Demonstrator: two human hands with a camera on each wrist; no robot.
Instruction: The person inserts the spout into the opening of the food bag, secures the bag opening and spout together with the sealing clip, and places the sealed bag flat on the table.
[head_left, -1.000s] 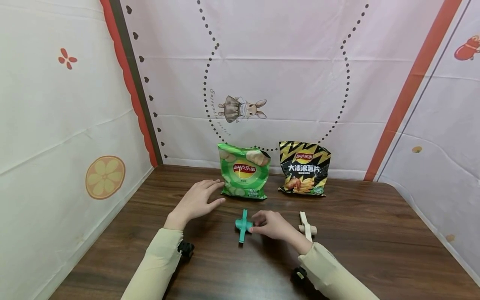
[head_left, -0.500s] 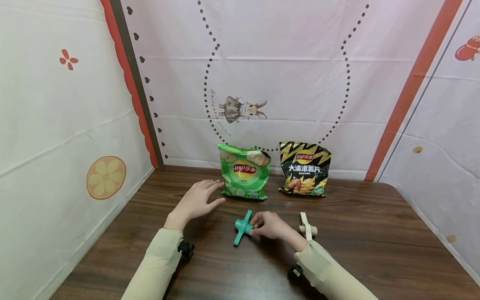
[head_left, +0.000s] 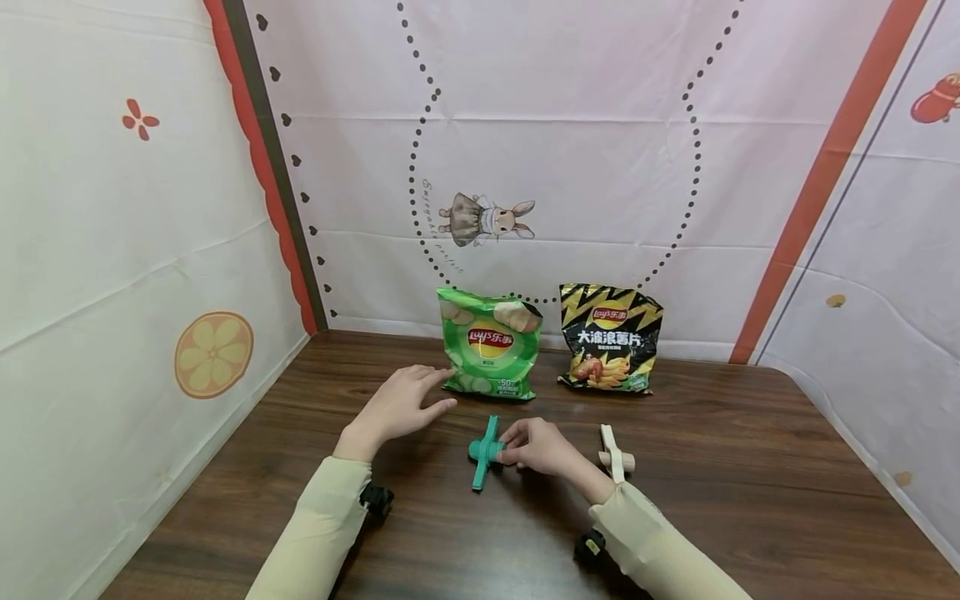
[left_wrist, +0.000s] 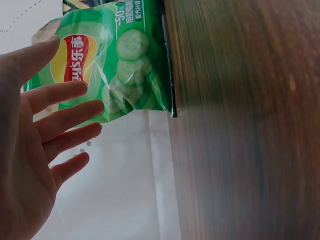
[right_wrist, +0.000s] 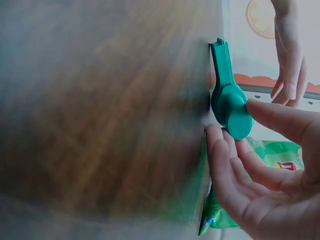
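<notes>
A teal bag clip (head_left: pixel 487 452) with a round capped spout lies on the table at the middle. My right hand (head_left: pixel 542 447) pinches the clip's round spout cap between thumb and fingers; the right wrist view shows the cap (right_wrist: pixel 239 122) between them. My left hand (head_left: pixel 401 402) hovers with spread, relaxed fingers beside a green bag of Lay's chips (head_left: pixel 490 354), holding nothing. In the left wrist view its fingers overlap the bag's front (left_wrist: pixel 127 55). Partly behind my right forearm lies a cream bag clip (head_left: pixel 617 457) with a similar spout.
A black and yellow bag of Lay's chips (head_left: pixel 610 337) stands upright at the back, right of the green one. Printed cloth (head_left: pixel 600 150) walls the dark wooden table (head_left: pixel 750 467) at the back and both sides.
The teal clip has swung on the table, its top end tilting right and then partway back, with my right hand at its cap. My left hand has shifted slightly right.
</notes>
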